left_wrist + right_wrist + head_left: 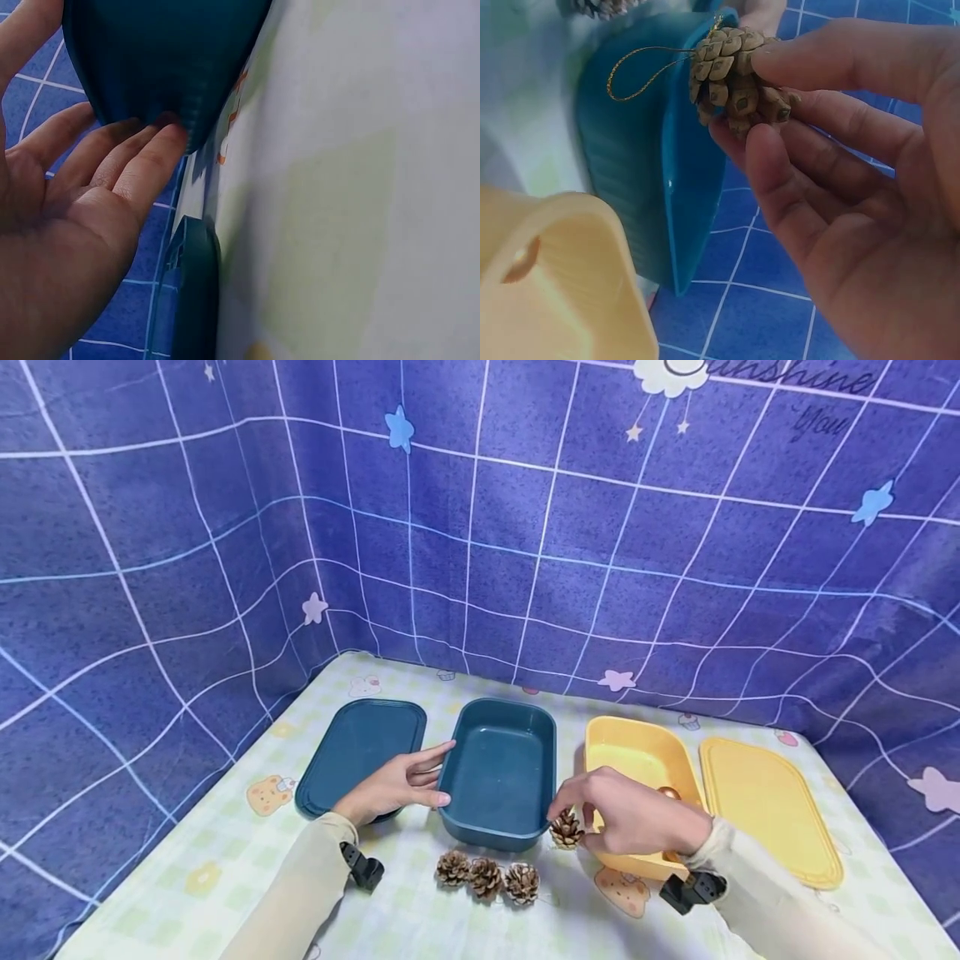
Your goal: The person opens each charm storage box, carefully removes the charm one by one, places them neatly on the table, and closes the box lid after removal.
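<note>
Left hand (pixel 397 783): extended fingers are resting against the teal box's (pixel 491 837) outer wall, apparently steadying it.
Right hand (pixel 633 817): fingertips are pinching a pinecone (pixel 566 832) beside that box's near right corner, seemingly leaving its gold cord loop (pixel 646 49) free.
Yellow box (pixel 632 724): the right hand is hiding much inside; a coppery item (pixel 669 792) is showing only partly, identity unclear.

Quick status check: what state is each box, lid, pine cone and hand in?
Teal box: open, nothing visible inside
Teal lid: off, lying flat
Yellow box: open, brown object inside
Yellow lid: off, lying flat
Three pine cones: in a row on the cloth
Fourth pine cone: pinched by right hand
Left hand: touching teal box's side
</note>
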A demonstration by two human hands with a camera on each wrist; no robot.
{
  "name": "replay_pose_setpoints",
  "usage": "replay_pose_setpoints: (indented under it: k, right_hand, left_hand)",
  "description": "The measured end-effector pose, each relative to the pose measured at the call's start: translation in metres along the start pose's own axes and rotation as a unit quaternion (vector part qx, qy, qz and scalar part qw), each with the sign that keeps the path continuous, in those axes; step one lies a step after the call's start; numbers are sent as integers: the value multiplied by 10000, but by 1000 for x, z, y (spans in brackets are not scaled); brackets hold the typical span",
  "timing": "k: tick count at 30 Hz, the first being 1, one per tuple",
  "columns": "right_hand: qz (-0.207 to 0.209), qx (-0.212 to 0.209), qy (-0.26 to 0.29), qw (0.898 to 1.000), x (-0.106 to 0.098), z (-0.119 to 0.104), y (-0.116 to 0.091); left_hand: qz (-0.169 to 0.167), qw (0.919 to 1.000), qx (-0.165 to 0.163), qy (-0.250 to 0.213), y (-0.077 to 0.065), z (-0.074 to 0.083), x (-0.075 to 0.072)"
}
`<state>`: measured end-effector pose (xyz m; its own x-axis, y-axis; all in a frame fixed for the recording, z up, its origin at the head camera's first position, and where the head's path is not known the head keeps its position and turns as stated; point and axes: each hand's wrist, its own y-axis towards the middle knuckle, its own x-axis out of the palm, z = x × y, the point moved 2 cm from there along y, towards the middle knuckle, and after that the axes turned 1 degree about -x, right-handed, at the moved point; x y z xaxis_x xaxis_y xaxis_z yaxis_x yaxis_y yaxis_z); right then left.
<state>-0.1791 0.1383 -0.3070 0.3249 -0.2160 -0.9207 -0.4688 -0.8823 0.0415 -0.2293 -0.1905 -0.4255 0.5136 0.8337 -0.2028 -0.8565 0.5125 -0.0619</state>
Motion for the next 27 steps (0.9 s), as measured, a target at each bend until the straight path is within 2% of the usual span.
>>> replay_pose_setpoints:
  k: [12,20,27]
  right_hand:
    - [71,-62,94,9999,25,-8,-12]
    - [67,-281,-296,9991,48,-7,-16]
    - [129,-218,-531,9983,64,-5,-19]
  left_hand:
    - [27,10000,-9,35,-2,2,-1]
    - [52,9999,-26,83,-1,3,0]
    - [85,9999,-94,58,-2,3,1]
